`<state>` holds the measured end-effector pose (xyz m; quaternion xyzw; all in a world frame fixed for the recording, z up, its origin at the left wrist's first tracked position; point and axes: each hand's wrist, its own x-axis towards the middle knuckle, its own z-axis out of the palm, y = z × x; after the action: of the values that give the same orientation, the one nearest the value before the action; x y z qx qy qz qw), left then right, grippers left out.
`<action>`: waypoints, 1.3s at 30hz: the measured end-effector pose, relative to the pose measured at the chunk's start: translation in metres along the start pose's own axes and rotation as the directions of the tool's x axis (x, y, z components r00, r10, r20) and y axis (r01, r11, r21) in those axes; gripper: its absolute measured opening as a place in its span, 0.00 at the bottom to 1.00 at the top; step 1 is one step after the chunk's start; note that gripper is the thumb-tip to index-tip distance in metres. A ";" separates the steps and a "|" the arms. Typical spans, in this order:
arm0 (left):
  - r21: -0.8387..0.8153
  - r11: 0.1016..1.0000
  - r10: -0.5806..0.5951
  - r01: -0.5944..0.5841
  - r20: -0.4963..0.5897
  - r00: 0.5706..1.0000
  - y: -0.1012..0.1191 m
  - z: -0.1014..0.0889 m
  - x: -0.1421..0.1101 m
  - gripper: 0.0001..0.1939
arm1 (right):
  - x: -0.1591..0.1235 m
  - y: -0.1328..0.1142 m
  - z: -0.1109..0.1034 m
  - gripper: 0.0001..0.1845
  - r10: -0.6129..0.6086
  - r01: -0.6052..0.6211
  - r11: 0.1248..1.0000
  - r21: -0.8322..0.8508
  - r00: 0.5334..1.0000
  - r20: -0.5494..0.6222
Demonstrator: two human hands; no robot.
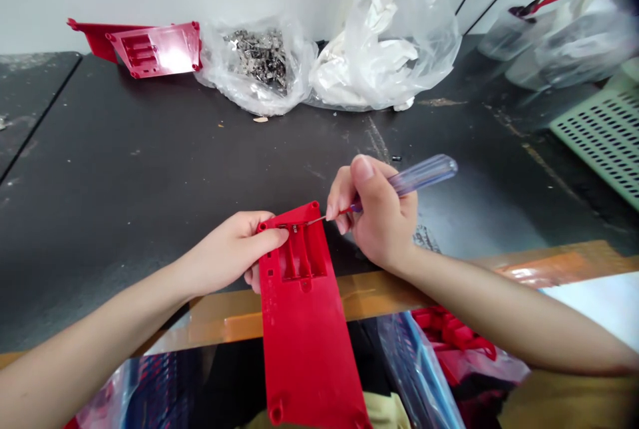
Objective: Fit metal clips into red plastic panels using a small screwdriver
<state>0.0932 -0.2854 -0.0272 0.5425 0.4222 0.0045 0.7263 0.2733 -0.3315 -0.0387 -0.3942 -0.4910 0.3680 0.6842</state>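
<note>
The left hand (227, 253) grips the light, stiff red plastic panel (304, 342) by its upper edge, the best hold, above the black desk (150, 149), while the right hand (377, 216) pinches a clear-handled screwdriver (419, 176), its thin tip at the panel.

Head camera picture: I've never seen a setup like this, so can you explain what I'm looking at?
There is no machine here. This view comes from a camera worn on a person's head, looking down at their two bare hands. The left hand holds a red plastic panel. The right hand holds a small screwdriver with a clear handle, its thin tip reaching toward the panel. Farther away on the black table lie another red panel, a plastic bag of small metal parts and a bag of white items.
</note>
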 end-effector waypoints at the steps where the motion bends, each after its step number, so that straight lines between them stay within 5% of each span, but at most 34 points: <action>1: -0.002 1.000 0.003 -0.003 0.005 1.000 0.000 0.001 0.000 0.12 | -0.001 0.001 0.000 0.23 -0.018 0.018 1.000 -0.017 1.000 0.003; 11: -0.051 0.998 0.045 -0.045 0.003 0.999 -0.003 0.002 -0.001 0.12 | -0.010 0.005 -0.004 0.21 -0.250 0.266 0.956 -0.126 0.959 0.132; 39: -0.057 0.998 0.030 -0.035 -0.087 0.996 0.003 0.008 0.000 0.10 | 0.001 0.015 0.001 0.21 -0.304 0.344 0.928 -0.141 0.921 0.243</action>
<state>0.0996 -0.2909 -0.0247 0.5270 0.4438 0.0519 0.7229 0.2712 -0.3239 -0.0514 -0.3252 -0.6527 0.2440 0.6393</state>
